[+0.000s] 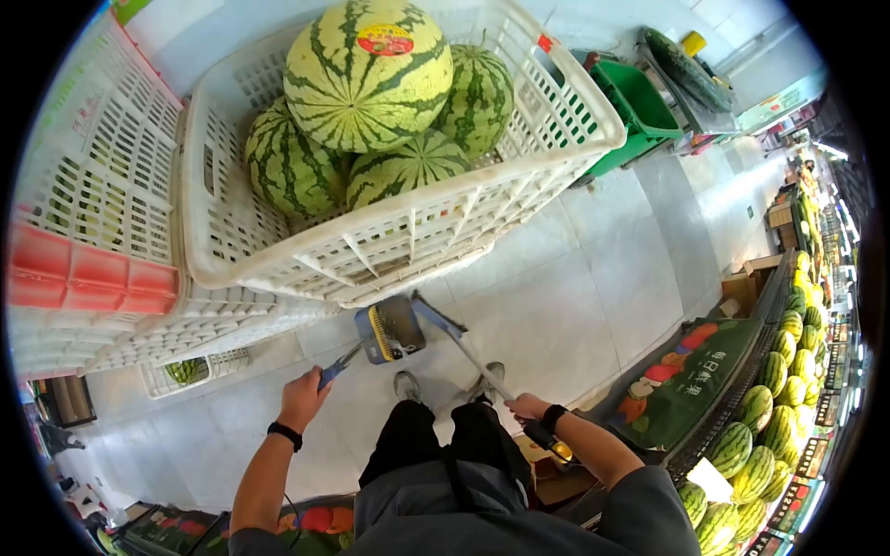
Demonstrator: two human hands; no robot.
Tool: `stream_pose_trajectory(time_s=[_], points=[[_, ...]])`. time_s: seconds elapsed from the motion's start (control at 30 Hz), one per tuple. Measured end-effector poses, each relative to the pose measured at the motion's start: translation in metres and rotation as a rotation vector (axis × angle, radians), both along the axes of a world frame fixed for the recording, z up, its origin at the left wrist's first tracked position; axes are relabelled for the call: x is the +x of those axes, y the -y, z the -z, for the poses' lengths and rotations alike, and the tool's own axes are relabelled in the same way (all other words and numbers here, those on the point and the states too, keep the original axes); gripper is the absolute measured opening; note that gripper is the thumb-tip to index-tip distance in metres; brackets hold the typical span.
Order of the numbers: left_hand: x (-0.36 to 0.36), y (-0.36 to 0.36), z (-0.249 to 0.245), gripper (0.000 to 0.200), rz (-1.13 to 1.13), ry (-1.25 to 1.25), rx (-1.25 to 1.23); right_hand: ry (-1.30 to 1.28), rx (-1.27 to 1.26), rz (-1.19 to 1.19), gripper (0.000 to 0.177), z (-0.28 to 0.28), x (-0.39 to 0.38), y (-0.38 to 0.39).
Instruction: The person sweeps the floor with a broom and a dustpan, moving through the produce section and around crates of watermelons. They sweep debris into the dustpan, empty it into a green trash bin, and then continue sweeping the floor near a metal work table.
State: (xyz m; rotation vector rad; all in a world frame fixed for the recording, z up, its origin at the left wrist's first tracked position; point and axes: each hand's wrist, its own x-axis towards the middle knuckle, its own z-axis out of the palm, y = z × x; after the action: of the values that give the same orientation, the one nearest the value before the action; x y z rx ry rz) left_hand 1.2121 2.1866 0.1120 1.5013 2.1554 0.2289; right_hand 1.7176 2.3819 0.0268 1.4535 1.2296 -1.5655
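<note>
My left hand (306, 397) is closed round the blue handle of a dustpan (375, 338). The pan is grey with a row of yellow teeth along one side, and a little pale litter lies in it. In my right hand (528, 408) is the pole of a broom (443, 318), its dark narrow head just right of the pan, close over the floor. Both tools are in front of my shoes, beside the foot of a white plastic crate (445, 208). Several striped watermelons (366, 79) fill that crate, the top one bearing a red sticker.
More stacked crates (102, 167) stand at the left, one with a red band. A green bin (635, 107) is by the wall. A long sloping display of watermelons (756, 408) runs along the right, with a printed green panel (691, 371) before it. Grey floor tiles (556, 296) stretch between.
</note>
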Motion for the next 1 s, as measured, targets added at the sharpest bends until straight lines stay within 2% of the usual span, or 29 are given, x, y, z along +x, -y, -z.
stream_pose_trajectory(time_s=[0.07,0.2,0.27,0.33,0.43,0.53,0.6,0.73,0.77,0.83,0.9,0.97,1.0], points=[[-0.005,0.01,-0.001,0.033,-0.036,-0.03,0.009,0.047,0.058,-0.024,0.043,0.018,-0.001,-0.016],[-0.014,0.023,-0.007,0.032,-0.118,-0.099,-0.01,-0.195,0.349,-0.582,0.037,0.077,-0.033,-0.025],[-0.018,0.023,-0.004,0.032,-0.117,-0.12,-0.012,-0.364,0.52,-0.952,0.032,0.13,-0.045,-0.005],[-0.018,0.021,0.003,0.032,-0.113,-0.131,-0.013,-0.403,0.311,-1.037,0.024,0.124,-0.082,0.006],[-0.018,0.027,0.005,0.032,-0.116,-0.106,-0.066,-0.179,0.145,-0.875,0.019,0.12,-0.101,0.044],[-0.019,0.03,0.008,0.033,-0.093,-0.138,-0.046,-0.167,0.228,-1.052,0.02,0.037,-0.123,0.053],[-0.019,0.026,0.007,0.035,-0.104,-0.137,-0.08,-0.117,0.159,-0.822,0.025,0.051,-0.108,0.071],[-0.018,0.022,-0.002,0.038,-0.127,-0.07,-0.098,0.08,0.081,-0.254,0.042,0.012,-0.09,0.055],[-0.017,0.022,-0.007,0.038,-0.12,-0.045,-0.102,0.05,0.074,-0.238,0.053,0.0,-0.083,0.05],[-0.019,0.02,-0.016,0.039,-0.092,0.001,-0.111,0.054,0.128,-0.249,0.056,-0.038,-0.073,0.039],[-0.025,0.026,-0.012,0.04,-0.055,0.025,-0.098,0.086,0.146,-0.263,0.057,-0.041,-0.05,0.032],[-0.029,0.025,-0.004,0.041,-0.024,0.04,-0.075,0.148,0.123,-0.29,0.057,-0.015,-0.025,0.031],[-0.031,0.024,-0.001,0.041,-0.008,0.041,-0.061,0.12,0.193,-0.35,0.056,-0.004,-0.021,0.032]])
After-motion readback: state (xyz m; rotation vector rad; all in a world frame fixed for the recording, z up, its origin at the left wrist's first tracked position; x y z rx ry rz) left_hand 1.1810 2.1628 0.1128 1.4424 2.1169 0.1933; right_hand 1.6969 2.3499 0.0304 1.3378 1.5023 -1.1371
